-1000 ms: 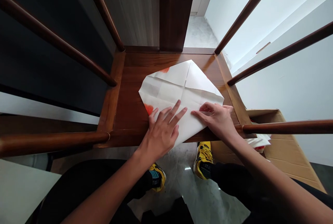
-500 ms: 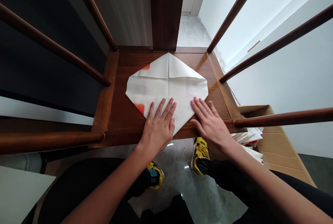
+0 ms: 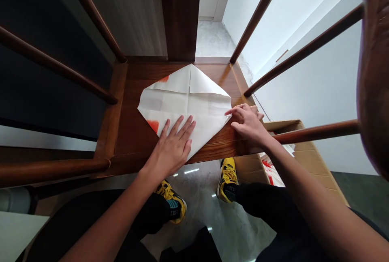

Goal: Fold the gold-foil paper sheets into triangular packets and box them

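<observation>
A white folded paper sheet [image 3: 209, 108] with orange-red patches on its left side lies on the dark wooden seat [image 3: 127, 132]. Its two upper flaps meet along a centre line at the top point. My left hand [image 3: 173, 146] rests flat on the lower part of the paper, fingers spread. At the paper's right corner is my right hand [image 3: 249, 122], its index fingertip on the edge and its thumb apart below. The other fingers are curled. That corner looks slightly lifted, and nothing is gripped there that I can make out.
Wooden rails [image 3: 319, 131] run along both sides of the seat. A cardboard box [image 3: 316, 160] holding white and red papers stands on the floor at the right. Below the seat are yellow shoes [image 3: 228, 177] on a shiny grey floor [image 3: 197, 209].
My right hand has shifted from lying flat on the paper's lower right edge up to its right corner, fingers now bent. My left hand stays on the paper. The view has turned slightly.
</observation>
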`<control>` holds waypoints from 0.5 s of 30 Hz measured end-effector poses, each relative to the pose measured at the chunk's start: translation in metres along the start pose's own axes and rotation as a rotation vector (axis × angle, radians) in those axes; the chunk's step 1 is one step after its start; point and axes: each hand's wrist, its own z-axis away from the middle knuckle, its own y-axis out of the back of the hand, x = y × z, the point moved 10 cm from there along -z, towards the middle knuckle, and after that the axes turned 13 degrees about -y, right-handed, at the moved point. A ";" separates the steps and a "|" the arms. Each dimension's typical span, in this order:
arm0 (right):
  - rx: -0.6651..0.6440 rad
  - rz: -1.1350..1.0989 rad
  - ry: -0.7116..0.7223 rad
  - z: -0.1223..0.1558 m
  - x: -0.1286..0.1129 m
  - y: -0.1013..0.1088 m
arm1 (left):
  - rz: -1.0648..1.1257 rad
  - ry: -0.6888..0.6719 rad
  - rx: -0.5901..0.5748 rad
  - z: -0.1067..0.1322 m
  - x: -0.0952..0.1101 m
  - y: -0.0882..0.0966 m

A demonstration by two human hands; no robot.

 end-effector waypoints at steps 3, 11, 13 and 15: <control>-0.039 -0.011 -0.055 -0.007 0.009 -0.006 | 0.015 -0.018 -0.026 0.000 -0.004 0.001; -0.093 0.102 0.043 -0.008 0.014 -0.024 | 0.022 -0.024 -0.035 0.001 -0.008 -0.003; -0.070 0.100 0.043 -0.012 0.019 -0.023 | 0.014 -0.026 -0.035 0.001 -0.008 -0.003; -0.039 0.063 -0.015 -0.016 0.028 -0.017 | 0.004 -0.029 -0.034 0.002 -0.007 -0.003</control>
